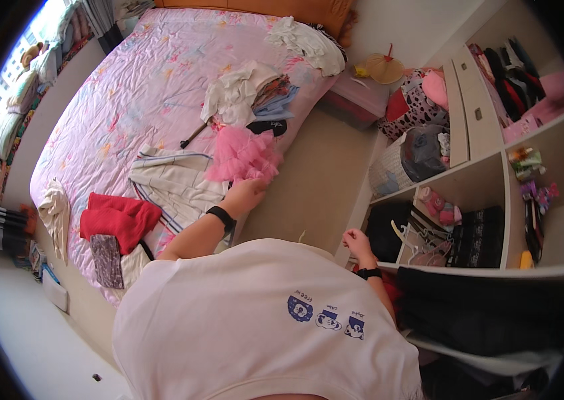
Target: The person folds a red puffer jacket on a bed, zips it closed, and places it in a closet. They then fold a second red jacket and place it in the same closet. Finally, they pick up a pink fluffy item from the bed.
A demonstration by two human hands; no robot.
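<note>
At the bed's right edge, my left hand closes on the lower end of a pink ruffled tulle garment. A cream garment with dark lines and a striped edge lies just left of that hand. My right hand is off to the right, beside the wardrobe, with its fingers curled; what they hold, if anything, is hidden. Between my hands a thin pale hook shows above my shirt, and the rest of it is out of sight.
The bed carries white and blue clothes, a red garment and a dark-handled stick. Right of the floor strip stand wardrobe shelves with hangers, bags and folded clothes. A lidded plastic box stands behind.
</note>
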